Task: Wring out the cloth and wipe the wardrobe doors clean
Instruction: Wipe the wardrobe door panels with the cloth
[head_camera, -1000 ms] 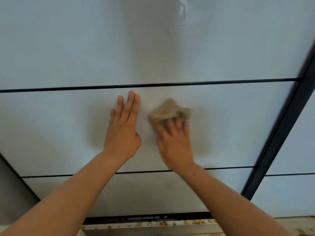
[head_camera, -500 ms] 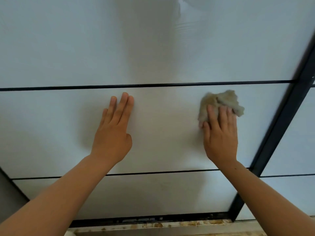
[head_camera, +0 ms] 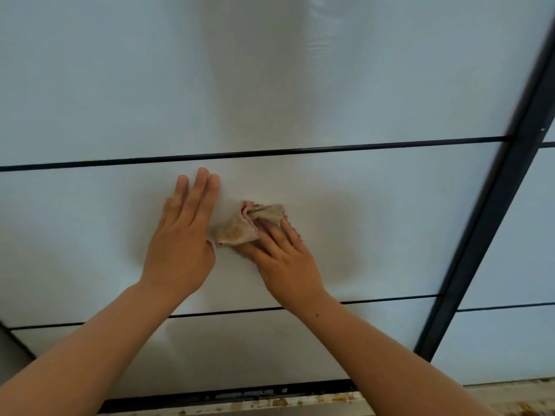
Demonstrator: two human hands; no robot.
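- On the middle panel of the white wardrobe door (head_camera: 375, 211), between two black horizontal strips (head_camera: 270, 152), a crumpled beige cloth (head_camera: 238, 229) is pressed against the panel.
- Right hand (head_camera: 285, 259): fingers straight, laid flat over the cloth's lower right part and angled up-left. The grip is uncurled, pinning the cloth to the door rather than clasping it.
- Left hand (head_camera: 180, 250): flat on the same panel just left of the cloth, fingers together pointing up. Its grip is flat and holds nothing.
- Both forearms bare, reaching up from the bottom edge.
- Dark vertical frame (head_camera: 480, 235) at right; bottom track (head_camera: 240, 396) under the door.
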